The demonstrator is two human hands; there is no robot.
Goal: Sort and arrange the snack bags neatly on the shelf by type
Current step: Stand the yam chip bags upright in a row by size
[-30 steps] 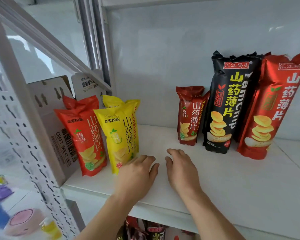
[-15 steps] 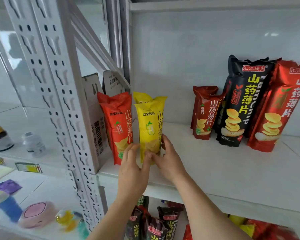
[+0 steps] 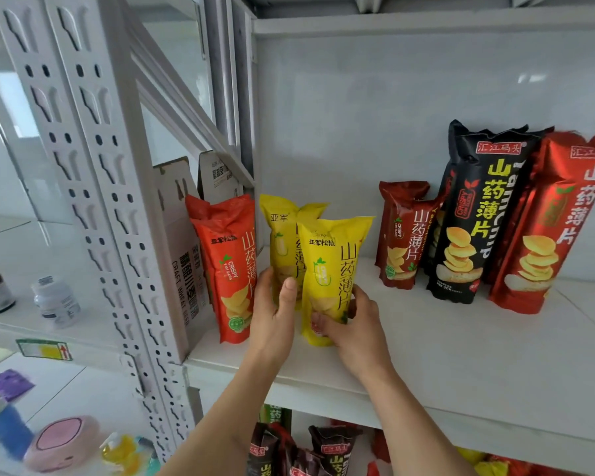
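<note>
Two yellow snack bags stand upright on the white shelf [image 3: 461, 341]. My right hand [image 3: 354, 324] grips the base of the front yellow bag [image 3: 334, 262]. The rear yellow bag [image 3: 282, 242] stands just behind and left of it, with my left hand [image 3: 275, 310] curled around its lower part. An orange bag [image 3: 227, 266] stands to the left, touching my left hand. Further right stand a small dark red bag [image 3: 402, 235], a tall black bag [image 3: 474, 214] and a tall red bag [image 3: 557, 221].
A cardboard box [image 3: 182, 242] sits at the shelf's left end beside the perforated upright [image 3: 93, 187]. More snack bags [image 3: 299, 451] lie on the shelf below. Bottles [image 3: 55, 300] and small items sit on the neighbouring shelves at left.
Both hands rose from the shelf surface and took hold of the yellow bags. The front yellow bag has shifted right, away from the rear one. The view moved left.
</note>
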